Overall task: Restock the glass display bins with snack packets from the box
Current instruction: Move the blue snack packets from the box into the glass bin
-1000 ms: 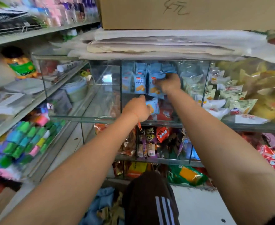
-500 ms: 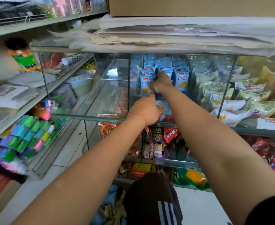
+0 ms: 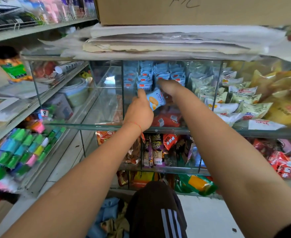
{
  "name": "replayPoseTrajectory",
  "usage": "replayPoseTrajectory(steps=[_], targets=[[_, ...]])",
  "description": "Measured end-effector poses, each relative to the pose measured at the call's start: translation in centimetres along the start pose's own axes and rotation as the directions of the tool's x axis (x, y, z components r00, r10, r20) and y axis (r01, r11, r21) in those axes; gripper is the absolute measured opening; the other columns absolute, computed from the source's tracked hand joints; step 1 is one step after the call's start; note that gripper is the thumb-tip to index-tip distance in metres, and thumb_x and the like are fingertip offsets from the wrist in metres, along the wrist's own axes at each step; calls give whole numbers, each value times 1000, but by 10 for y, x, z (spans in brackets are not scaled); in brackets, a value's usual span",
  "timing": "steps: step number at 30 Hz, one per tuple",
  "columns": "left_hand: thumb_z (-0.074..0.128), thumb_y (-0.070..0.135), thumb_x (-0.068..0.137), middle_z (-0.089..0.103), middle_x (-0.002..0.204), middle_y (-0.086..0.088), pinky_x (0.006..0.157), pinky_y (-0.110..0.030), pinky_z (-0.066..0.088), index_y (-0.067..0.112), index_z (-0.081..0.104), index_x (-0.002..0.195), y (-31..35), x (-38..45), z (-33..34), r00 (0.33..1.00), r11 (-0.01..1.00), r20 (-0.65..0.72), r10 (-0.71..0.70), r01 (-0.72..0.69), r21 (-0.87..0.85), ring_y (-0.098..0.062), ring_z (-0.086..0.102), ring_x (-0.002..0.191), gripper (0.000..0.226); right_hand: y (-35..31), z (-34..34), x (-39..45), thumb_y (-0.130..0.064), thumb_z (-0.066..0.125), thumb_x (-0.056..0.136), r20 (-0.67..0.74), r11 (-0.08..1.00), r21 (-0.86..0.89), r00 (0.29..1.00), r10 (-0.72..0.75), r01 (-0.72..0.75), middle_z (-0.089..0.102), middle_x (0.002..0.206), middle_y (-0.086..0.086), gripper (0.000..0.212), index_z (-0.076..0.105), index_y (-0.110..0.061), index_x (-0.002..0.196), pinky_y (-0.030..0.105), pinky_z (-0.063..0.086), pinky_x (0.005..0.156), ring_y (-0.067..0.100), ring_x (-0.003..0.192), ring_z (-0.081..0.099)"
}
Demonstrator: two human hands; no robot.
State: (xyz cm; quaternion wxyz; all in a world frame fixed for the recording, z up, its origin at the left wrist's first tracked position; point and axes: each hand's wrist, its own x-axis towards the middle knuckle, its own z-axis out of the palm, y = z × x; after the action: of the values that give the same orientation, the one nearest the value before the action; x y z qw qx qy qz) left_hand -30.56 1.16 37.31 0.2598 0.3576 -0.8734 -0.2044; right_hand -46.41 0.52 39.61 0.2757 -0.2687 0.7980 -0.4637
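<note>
Light-blue snack packet [image 3: 156, 100] pinched in left hand [image 3: 138, 111]; right hand [image 3: 169, 86] fingers hidden, cannot tell; glass bin [image 3: 123, 93] rear rows stacked, front unfilled.

Both bare arms stretch forward and up, almost parallel. The left hand [image 3: 139, 112] is closed, thumb pointing up, gripping something between thumb and fingers. The right hand [image 3: 169, 86] reaches slightly higher, fingers bent downward, their tips hidden.
</note>
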Motion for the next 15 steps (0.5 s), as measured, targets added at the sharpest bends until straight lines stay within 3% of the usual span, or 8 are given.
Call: replayPoseTrajectory(steps=[3, 5, 8, 11, 13, 15], targets=[[42, 8, 97, 50, 123, -22, 75, -43, 44, 7, 32, 134, 1, -2, -1, 998, 998, -65, 3, -7, -70, -40, 57, 97, 38, 6, -13, -31, -53, 60, 86, 362, 980, 127, 927, 97, -152, 70, 92, 9, 38, 59, -16, 96, 37, 56, 82, 25, 84, 70], [42, 11, 98, 49, 128, -22, 76, -41, 43, 7, 31, 135, 1, -2, 0, 996, 996, -87, -9, 1, -92, -40, 57, 100, 39, 8, -20, -37, -40, 67, 86, 435, 953, 251, 899, 44, -169, 67, 87, 5, 26, 60, -16, 93, 30, 56, 72, 18, 78, 66], [48, 13, 97, 44, 134, -20, 77, -39, 43, 7, 30, 139, 2, -3, 1, 992, 997, -127, -3, -7, -80, -38, 57, 104, 46, 13, -21, -31, -26, 72, 84, 369, 915, 357, 928, 48, -189, 64, 82, 2, 16, 62, -15, 91, 23, 50, 60, 14, 75, 61], [54, 8, 87, 42, 131, -17, 85, -41, 46, 5, 40, 132, 2, -6, 4, 969, 993, -217, 119, -110, 50, -35, 51, 111, 47, 16, -16, -18, -22, 76, 80, 153, 941, 319, 986, 68, -114, 63, 89, 3, 35, 64, -10, 110, 22, 48, 52, 13, 72, 58], [52, 19, 87, 53, 115, -14, 75, -39, 45, 8, 55, 111, 2, -8, 2, 969, 972, -168, 182, -151, 178, -32, 54, 102, 27, 14, -9, -12, -25, 80, 74, 16, 980, 196, 1000, 12, -15, 65, 107, 6, 59, 58, -5, 125, 30, 57, 68, 19, 84, 64], [47, 32, 90, 60, 86, -9, 61, -32, 39, 12, 63, 85, 3, -10, 1, 979, 938, -33, 204, -185, 291, -30, 58, 82, 26, 6, -2, -13, -34, 84, 71, -90, 994, 8, 990, -109, 110, 62, 125, 8, 69, 55, -7, 128, 36, 52, 93, 24, 109, 62]])
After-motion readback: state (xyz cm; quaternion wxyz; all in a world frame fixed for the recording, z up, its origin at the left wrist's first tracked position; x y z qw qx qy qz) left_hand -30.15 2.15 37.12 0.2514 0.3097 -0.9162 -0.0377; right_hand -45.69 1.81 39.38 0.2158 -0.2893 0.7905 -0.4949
